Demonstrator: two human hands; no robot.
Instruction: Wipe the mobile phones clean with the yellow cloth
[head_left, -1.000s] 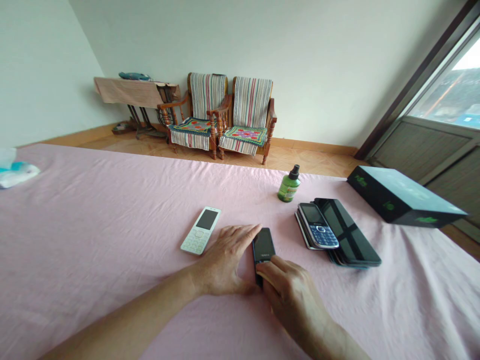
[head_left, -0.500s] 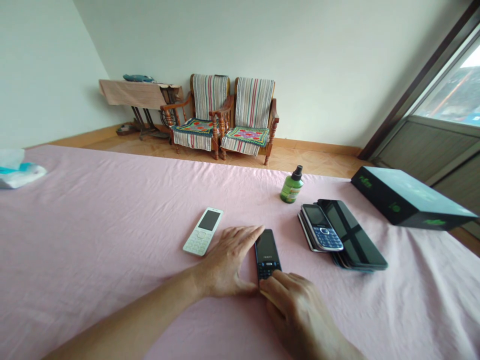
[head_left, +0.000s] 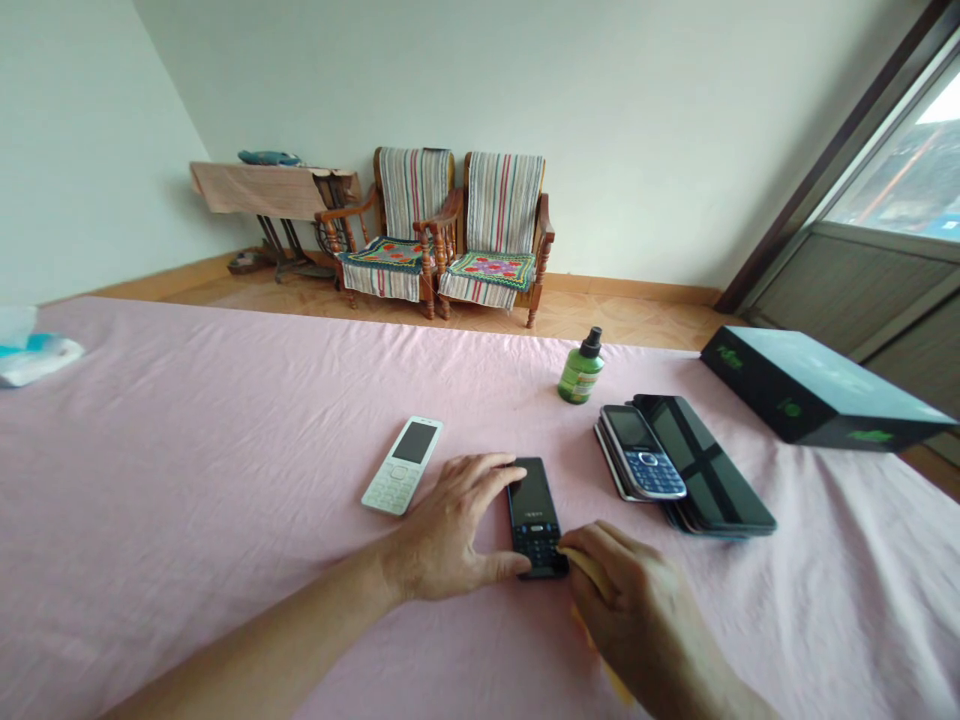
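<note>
A black keypad phone (head_left: 533, 508) lies face up on the pink cloth. My left hand (head_left: 442, 525) steadies it, index finger at its upper left edge and thumb at the lower left corner, with a wide gap between the two. Closed around a yellow cloth (head_left: 590, 571), my right hand (head_left: 637, 600) touches the phone's lower right edge; most of the cloth is hidden by the hand. A white keypad phone (head_left: 403, 466) rests to the left of my left hand.
On the right, a blue keypad phone (head_left: 645, 455) tops one stack beside a stack of dark smartphones (head_left: 709, 465). Behind them stand a green spray bottle (head_left: 580, 373) and a black box (head_left: 825, 388). A tissue pack (head_left: 41, 358) lies far left. Two wooden chairs (head_left: 499, 215) face the table.
My right hand has shifted right, from over the lower keys to the phone's right edge, uncovering the keypad. My left thumb now reaches onto the phone's lower left corner.
</note>
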